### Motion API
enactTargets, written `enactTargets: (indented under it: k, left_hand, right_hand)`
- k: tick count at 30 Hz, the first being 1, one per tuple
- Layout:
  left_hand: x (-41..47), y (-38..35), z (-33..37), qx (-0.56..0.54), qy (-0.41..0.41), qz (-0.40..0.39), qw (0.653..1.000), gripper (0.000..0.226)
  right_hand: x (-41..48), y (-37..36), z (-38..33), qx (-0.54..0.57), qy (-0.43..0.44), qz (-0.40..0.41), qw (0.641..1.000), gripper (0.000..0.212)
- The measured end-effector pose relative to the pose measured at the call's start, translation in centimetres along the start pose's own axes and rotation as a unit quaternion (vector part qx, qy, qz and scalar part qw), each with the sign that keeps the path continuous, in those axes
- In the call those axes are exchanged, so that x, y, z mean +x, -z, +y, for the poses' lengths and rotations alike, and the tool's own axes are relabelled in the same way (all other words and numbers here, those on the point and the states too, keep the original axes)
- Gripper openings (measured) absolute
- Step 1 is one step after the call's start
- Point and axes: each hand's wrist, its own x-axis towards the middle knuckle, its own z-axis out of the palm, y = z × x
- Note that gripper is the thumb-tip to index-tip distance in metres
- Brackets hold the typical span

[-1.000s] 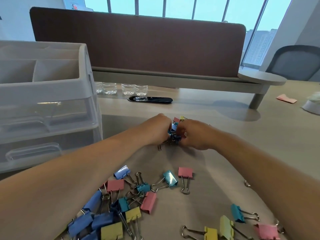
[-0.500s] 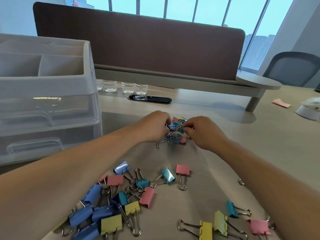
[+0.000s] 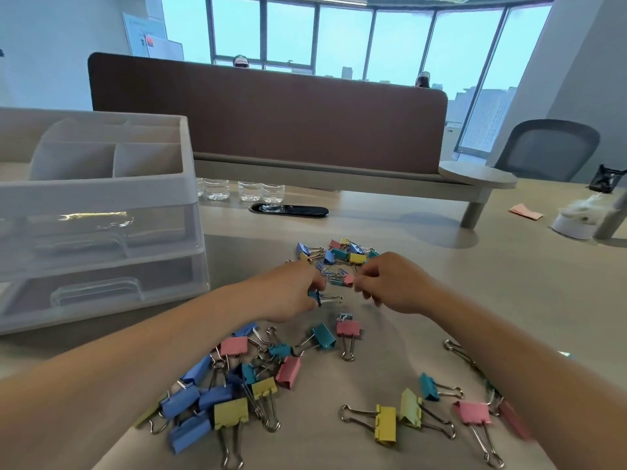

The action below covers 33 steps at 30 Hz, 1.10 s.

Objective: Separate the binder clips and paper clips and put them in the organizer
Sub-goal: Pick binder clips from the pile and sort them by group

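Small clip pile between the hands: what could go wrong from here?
1. The small clip pile looks tangled. The left hand pinches a blue binder clip and the right hand appears to pinch a pink binder clip. Pulling either may drag paper clips along.
2. Both forearms hang over the large binder clips; a sweep could scatter them.
3. The organizer has its drawers shut, and both hands are full.
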Motion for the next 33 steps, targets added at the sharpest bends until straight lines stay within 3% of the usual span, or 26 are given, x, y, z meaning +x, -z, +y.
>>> enactTargets:
  k: [2,4,9,13,23,33]
  left_hand:
    - [-0.3,-0.2,0.2,0.005,-0.003,-0.009,1.0,0.039]
    - [-0.5,-0.1,0.5,0.01,-0.011,-0.018,1.0,0.034]
    - [-0.3,-0.1,0.7,0.021,-0.028,-0.049,0.998,0.026]
    - [-0.2,0.1,0.9,0.015,-0.041,-0.05,0.998,0.027]
    - [0.6,0.5,-0.1,0.005,-0.012,-0.006,1.0,0.025]
    - [0.6,0.0,-0.3,-0.014,-0.005,0.001,1.0,0.023]
  right_hand:
    - [0.5,-0.4,0.2,-0.053,-0.006,0.024,0.998,0.019]
    - [1.3,-1.0,0.2,-0.105,-0.005,0.024,0.994,0.026]
    - [3.0,-2.2,-0.3,-0.126,0.017,0.007,0.992,0.04]
    - [3.5,-2.7,-0.6,-0.174,0.042,0.014,0.984,0.035]
    - [3.1,-2.7,0.2,-0.161,0.042,0.015,0.986,0.003]
    - [3.0,-1.9,0.9,-0.063,-0.018,0.079,0.995,0.018]
